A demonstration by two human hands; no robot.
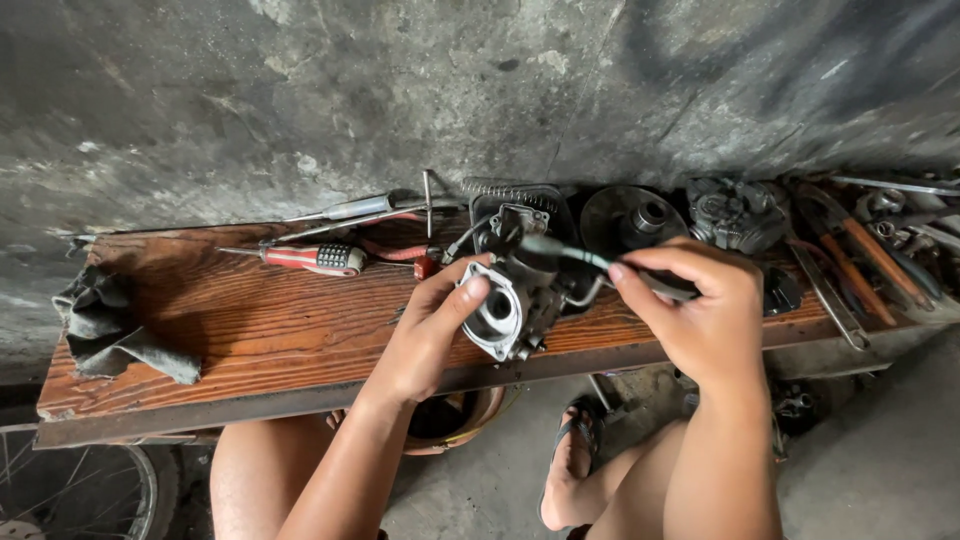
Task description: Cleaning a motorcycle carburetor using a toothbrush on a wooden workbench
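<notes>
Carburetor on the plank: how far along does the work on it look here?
Done: the carburetor is off any engine, its round opening bare. In hand: the left hand steadies it on the wooden plank while the right hand holds a green-handled tool to its top. Left: its body looks assembled; the red-handled screwdriver and other parts lie aside.
</notes>
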